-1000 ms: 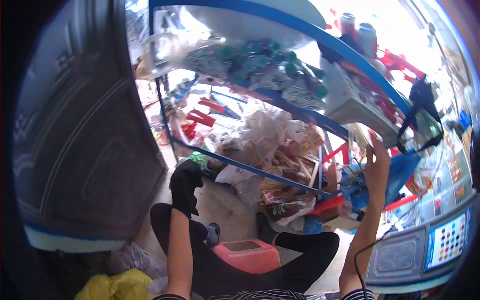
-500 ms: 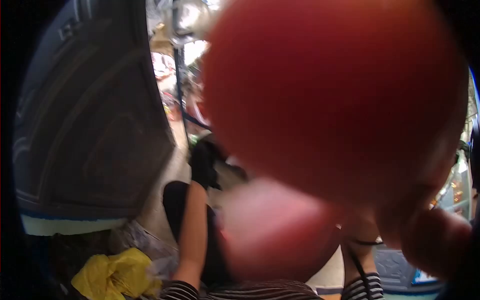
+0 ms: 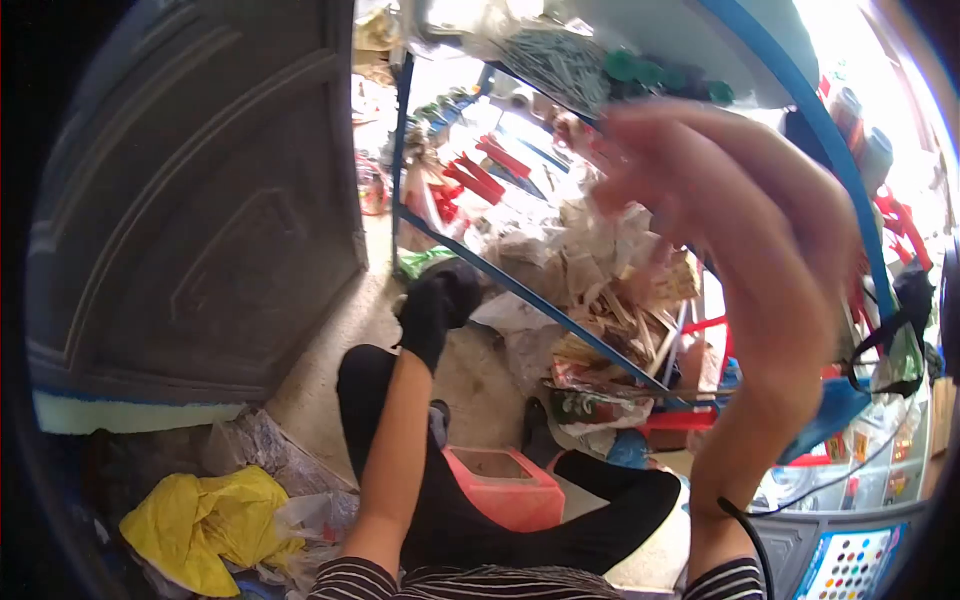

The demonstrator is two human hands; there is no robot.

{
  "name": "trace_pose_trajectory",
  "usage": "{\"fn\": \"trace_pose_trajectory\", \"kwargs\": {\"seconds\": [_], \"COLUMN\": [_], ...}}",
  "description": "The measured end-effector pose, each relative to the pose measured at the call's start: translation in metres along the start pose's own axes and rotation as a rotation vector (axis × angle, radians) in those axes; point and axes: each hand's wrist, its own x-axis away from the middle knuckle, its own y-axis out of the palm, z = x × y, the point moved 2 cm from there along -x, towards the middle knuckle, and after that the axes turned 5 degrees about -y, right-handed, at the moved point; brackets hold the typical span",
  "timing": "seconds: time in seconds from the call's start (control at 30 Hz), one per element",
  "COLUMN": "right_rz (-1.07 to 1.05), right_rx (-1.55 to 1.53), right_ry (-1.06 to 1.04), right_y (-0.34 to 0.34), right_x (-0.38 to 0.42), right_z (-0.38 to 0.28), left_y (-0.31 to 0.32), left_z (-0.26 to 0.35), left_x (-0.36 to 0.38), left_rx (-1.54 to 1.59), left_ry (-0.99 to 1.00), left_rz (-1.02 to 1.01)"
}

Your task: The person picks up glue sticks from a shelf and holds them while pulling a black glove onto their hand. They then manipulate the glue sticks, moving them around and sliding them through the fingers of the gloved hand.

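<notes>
My left hand (image 3: 438, 312), in a black glove, hangs above the floor beyond my left knee. Its fingers look curled in; anything dark inside them is hidden. My bare right hand (image 3: 665, 175) is raised high in front of a blue-framed rack (image 3: 540, 300). It is blurred, with the fingers apart and nothing visible in them. Behind it lie bundles of thin grey rods (image 3: 555, 65) and green round pieces (image 3: 640, 72). A pinkish-red plastic box-like thing (image 3: 510, 505) stands between my legs.
A dark panelled door (image 3: 200, 220) fills the left side. Yellow cloth or plastic (image 3: 200, 525) lies at lower left beside clear bags. Inside the rack are red pieces (image 3: 480, 175), crumpled plastic and wood strips (image 3: 640, 325). A glass case (image 3: 880, 470) stands at right.
My right hand has moved away from right in front of the camera, where it covered much of the view, toward the rack. The rack and the pinkish-red box now show. My left hand has barely shifted.
</notes>
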Motion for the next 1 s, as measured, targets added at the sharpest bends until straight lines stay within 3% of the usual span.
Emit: {"fn": "trace_pose_trajectory", "kwargs": {"seconds": [0.03, 0.1, 0.17, 0.2, 0.23, 0.3, 0.33, 0.4, 0.43, 0.5, 0.57, 0.63, 0.7, 0.77, 0.83, 0.87, 1.0], "right_rz": [0.063, 0.02, 0.028, 0.03, 0.01, -0.181, -0.279, -0.203, -0.162, 0.139, 0.377, 0.538, 0.725, 0.891, 0.629, 0.607, 0.549], "right_rx": [-0.007, 0.191, 0.34, 0.612, 0.806, 0.98, 1.064, 1.04, 1.027, 0.855, 0.677, 0.485, 0.236, -0.06, 0.221, 0.133, -0.078], "right_ry": [0.161, -0.198, -0.308, -0.392, -0.45, -0.295, -0.216, -0.18, -0.157, -0.433, -0.475, -0.293, -0.057, 0.387, 0.554, 0.617, 0.837], "right_y": [0.014, 0.044, 0.074, 0.087, 0.099, 0.098, 0.098, 0.093, 0.089, 0.081, 0.071, 0.068, 0.072, 0.1, 0.128, 0.148, 0.199], "right_x": [-0.021, -0.069, -0.112, -0.134, -0.153, -0.171, -0.177, -0.179, -0.176, -0.154, -0.105, -0.046, 0.025, 0.093, 0.152, 0.184, 0.295], "right_z": [0.006, 0.064, 0.109, 0.123, 0.148, 0.158, 0.161, 0.148, 0.141, 0.123, 0.075, 0.053, 0.064, 0.077, 0.088, 0.103, 0.126], "left_y": [-0.019, 0.014, 0.043, 0.049, 0.059, 0.085, 0.106, 0.115, 0.114, 0.113, 0.111, 0.093, 0.091, 0.098, 0.109, 0.115, 0.099], "left_z": [-0.008, 0.009, 0.013, 0.0, 0.013, 0.036, 0.052, 0.062, 0.065, 0.07, 0.07, 0.051, 0.05, 0.066, 0.083, 0.092, 0.042], "left_x": [-0.013, 0.008, 0.019, 0.006, 0.002, 0.017, 0.036, 0.051, 0.052, 0.051, 0.047, 0.022, 0.019, 0.027, 0.04, 0.047, 0.074], "left_rx": [-0.192, -0.218, 0.371, 0.493, -0.199, -0.616, -0.332, -0.222, -0.403, -0.624, -0.687, -0.389, -0.486, -0.708, -0.83, -0.884, -0.145], "left_ry": [0.091, 0.068, 0.032, -0.025, 0.254, 0.365, 0.214, 0.143, 0.222, 0.322, 0.373, 0.421, 0.604, 0.848, 0.994, 1.07, 0.308], "left_rz": [-0.013, 0.072, -0.166, -0.026, -0.1, -0.081, -0.02, 0.01, -0.02, -0.082, -0.131, -0.106, -0.028, 0.012, -0.069, -0.109, -0.156]}}
